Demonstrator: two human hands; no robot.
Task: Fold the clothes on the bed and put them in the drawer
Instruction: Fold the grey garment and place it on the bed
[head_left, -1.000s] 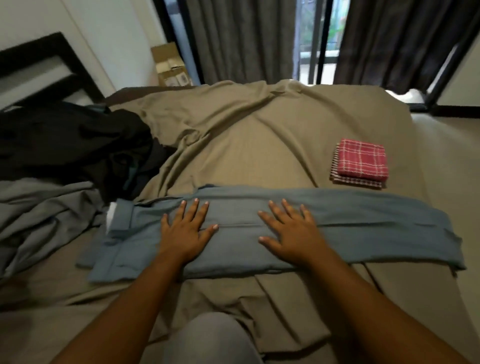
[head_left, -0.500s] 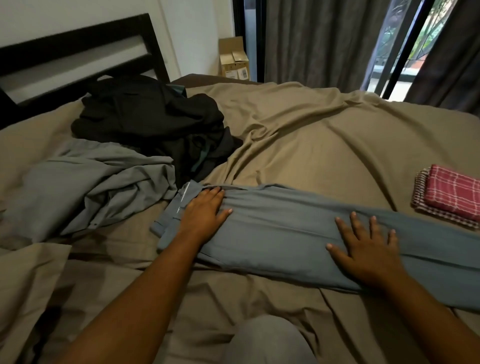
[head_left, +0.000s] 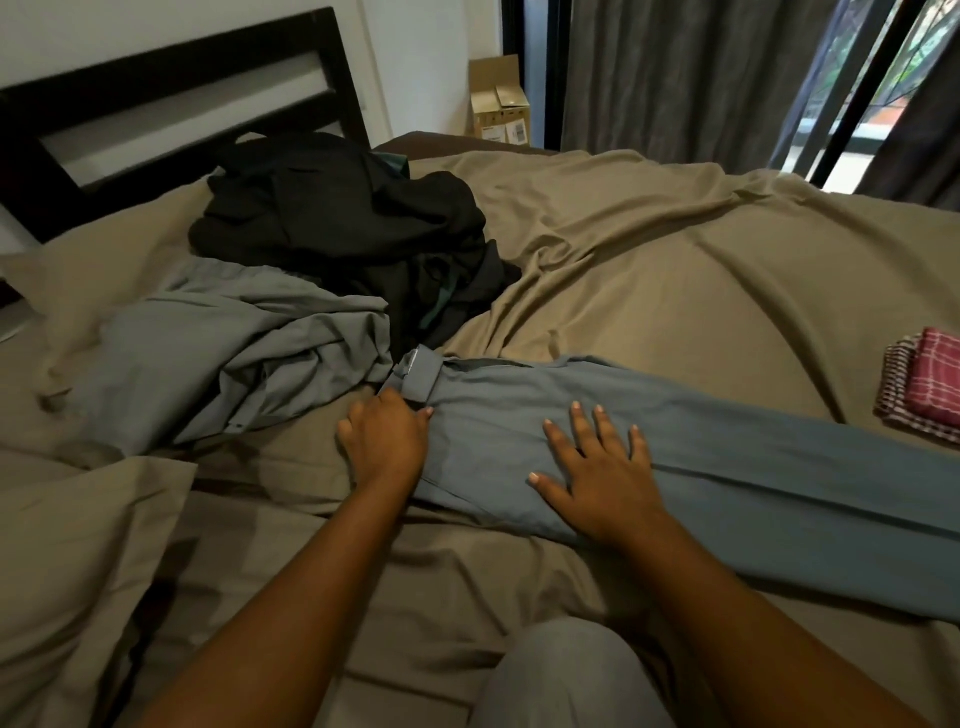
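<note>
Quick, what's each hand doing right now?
Left hand: closed, gripping the trousers at the waistband end.
Right hand: open, pressing flat on the trousers.

One head-worn view — looking forward and down, close over the bed (head_left: 675, 270).

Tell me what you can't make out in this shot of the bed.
Head view only.
1. Trousers: far end cut off by the right edge.
2. Checked cloths: partly cut off by the right edge.
3. Left hand: fingers curl under its own back, so the grip is unclear.
4. Black pile: too dark and crumpled to count garments.
5. Drawer: nowhere in frame.
</note>
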